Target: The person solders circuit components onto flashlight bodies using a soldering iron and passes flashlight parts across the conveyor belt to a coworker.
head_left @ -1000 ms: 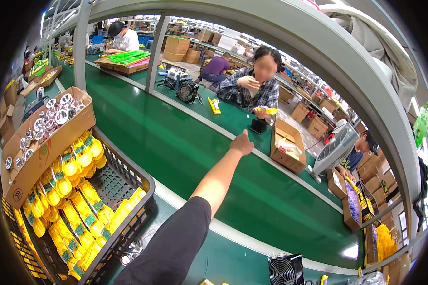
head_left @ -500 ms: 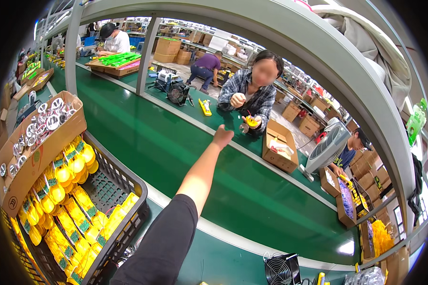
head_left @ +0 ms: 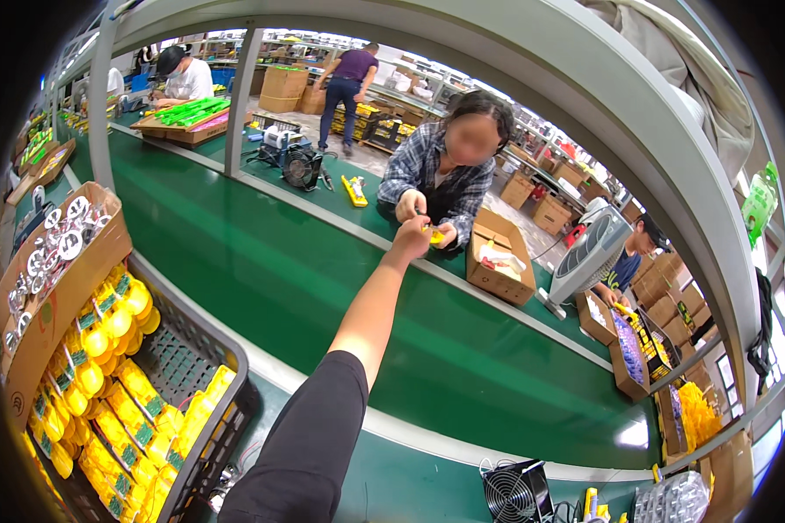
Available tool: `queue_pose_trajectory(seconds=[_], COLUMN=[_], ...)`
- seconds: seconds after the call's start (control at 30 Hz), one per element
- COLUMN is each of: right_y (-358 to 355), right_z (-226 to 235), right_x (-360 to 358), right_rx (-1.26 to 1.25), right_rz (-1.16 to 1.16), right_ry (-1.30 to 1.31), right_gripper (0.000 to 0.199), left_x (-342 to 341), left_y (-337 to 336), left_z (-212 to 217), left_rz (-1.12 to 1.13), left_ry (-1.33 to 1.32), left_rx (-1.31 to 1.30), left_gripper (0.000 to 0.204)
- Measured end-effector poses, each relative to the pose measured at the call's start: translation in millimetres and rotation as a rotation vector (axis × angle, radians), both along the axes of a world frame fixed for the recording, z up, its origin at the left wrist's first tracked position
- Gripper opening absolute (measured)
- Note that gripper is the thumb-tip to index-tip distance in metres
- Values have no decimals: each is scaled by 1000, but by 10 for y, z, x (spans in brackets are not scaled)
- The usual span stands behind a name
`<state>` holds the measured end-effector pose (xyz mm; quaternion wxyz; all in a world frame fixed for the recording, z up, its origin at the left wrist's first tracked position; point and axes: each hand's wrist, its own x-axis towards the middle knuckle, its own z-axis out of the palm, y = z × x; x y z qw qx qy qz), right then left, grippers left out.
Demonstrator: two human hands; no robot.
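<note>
My left hand point(head_left: 412, 237) reaches across the green conveyor belt point(head_left: 323, 270) at the end of a stretched, black-sleeved arm. Its fingers are drawn together, and what they hold, if anything, is hidden. It meets the hands of a co-worker in a plaid shirt on the far side. One co-worker hand point(head_left: 411, 206) is just above mine; the other point(head_left: 447, 234) is beside it, holding a small yellow part point(head_left: 435, 236). Between the hands, details are too small to make out. My right hand is out of view.
A black crate point(head_left: 244, 375) of yellow casings stands at near left, under a carton point(head_left: 105, 235) of silvery reflector cups. Across the belt are a carton point(head_left: 497, 277), a grey fan point(head_left: 589, 257) and a yellow tool point(head_left: 354, 191). A black fan point(head_left: 516, 492) sits near the front edge.
My left hand has come up to the co-worker's hands, which have drawn together around it. The view has shifted slightly; a person in the background has stood up.
</note>
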<state>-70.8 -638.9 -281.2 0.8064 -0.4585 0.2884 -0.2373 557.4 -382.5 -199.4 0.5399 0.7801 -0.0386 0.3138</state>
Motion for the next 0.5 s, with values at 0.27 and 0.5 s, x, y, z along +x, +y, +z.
queue_pose_trajectory(seconds=[0.27,0.5], right_y=[205,40], right_z=[191,-73], right_x=[26,-39], right_rx=[-102,-44], right_rz=[-155,-54], right_ry=[144,-37], right_gripper=[20,21], left_x=[345,133], left_y=[102,-15], left_z=[-44,-97], left_rz=[25,-238], left_ry=[55,233], left_rx=[247,-7], left_gripper=[35,58])
